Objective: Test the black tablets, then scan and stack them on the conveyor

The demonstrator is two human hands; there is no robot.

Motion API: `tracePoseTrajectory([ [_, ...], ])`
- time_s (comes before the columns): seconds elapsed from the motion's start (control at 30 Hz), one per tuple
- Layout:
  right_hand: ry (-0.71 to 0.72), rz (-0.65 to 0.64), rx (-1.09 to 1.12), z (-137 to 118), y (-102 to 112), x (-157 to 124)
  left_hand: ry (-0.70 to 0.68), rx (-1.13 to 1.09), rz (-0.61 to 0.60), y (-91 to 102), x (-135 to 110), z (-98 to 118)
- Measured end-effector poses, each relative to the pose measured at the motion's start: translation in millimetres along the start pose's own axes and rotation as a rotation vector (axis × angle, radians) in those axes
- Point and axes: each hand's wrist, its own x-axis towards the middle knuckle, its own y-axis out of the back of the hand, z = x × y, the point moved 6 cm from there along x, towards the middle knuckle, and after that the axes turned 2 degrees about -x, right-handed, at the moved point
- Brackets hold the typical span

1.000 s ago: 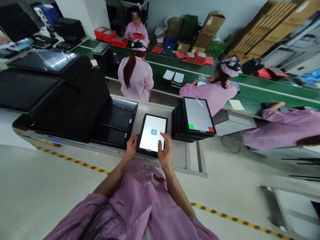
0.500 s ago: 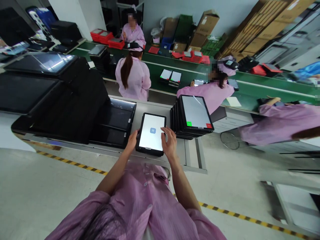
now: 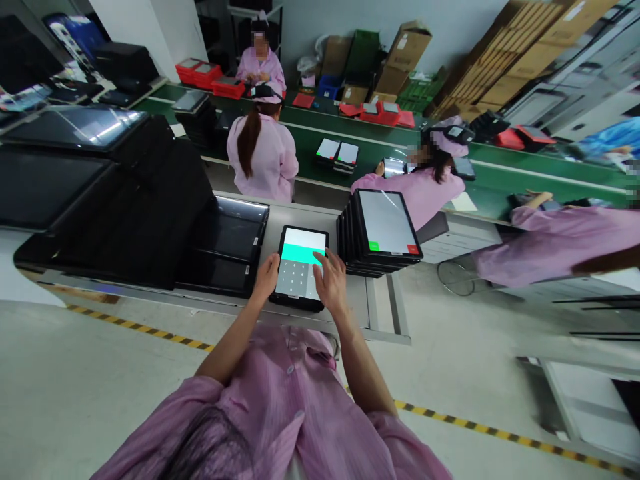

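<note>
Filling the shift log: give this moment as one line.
left hand: grips tablet edge | right hand: touches on-screen keypad | tablet stack: beside, right

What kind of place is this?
Probably an electronics factory: a stack of black tablets beside a black tablet with a lit keypad screen, a long green conveyor belt, and brown cardboard boxes by the wall.

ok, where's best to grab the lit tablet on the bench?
Take the tablet by its two long black edges, coming from the near short end. It lies flat, screen up, so fingers stay off the lit keypad. The left hand holds one long edge; the tablet stack crowds the other.
</note>
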Motion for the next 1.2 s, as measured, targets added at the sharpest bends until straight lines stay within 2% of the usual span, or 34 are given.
tracePoseTrajectory([
  [0.07,0.022,-0.029,-0.039,0.8,-1.6,-0.3,-0.003,0.029,-0.018,-0.1,0.3,4.0],
  [0.2,-0.031,0.022,-0.124,6.8,2.6,-1.5,0.000,0.092,-0.054,-1.5,3.4,13.8],
  [0.3,0.005,-0.006,-0.147,2.9,-0.9,-0.7,0.029,0.141,-0.071,-2.8,5.3,17.9],
  [0.4,0.043,-0.031,-0.156,-0.1,-4.1,-0.4,0.047,0.119,-0.090,-4.1,6.1,20.7],
  [0.53,0.004,0.022,-0.158,0.1,2.4,-4.1,0.055,0.091,-0.113,-5.4,5.5,25.0],
  [0.63,0.048,-0.018,-0.099,-15.7,0.3,-7.7,0.089,0.108,-0.097,-4.7,4.8,25.8],
  [0.77,0.177,-0.158,-0.046,-44.7,-15.2,-10.3,0.098,0.094,-0.088,-5.3,5.5,26.5],
  [0.83,0.217,-0.198,-0.046,-48.5,-19.3,-10.4,0.094,0.090,-0.097,-6.3,6.4,26.5],
  [0.9,0.184,-0.137,-0.048,-40.7,-13.4,-8.5,0.092,0.101,-0.097,-6.4,6.9,26.0],
  [1.03,0.038,0.086,-0.081,-11.7,8.6,-5.6,0.080,0.100,-0.099,-5.0,6.6,24.1],
  [1.1,0.015,0.112,-0.105,-2.9,11.0,-4.8,0.069,0.077,-0.119,-4.9,6.2,22.7],
  [1.2,0.009,0.071,-0.153,1.1,3.8,-3.0,0.064,0.050,-0.128,-3.4,4.8,19.4],
])
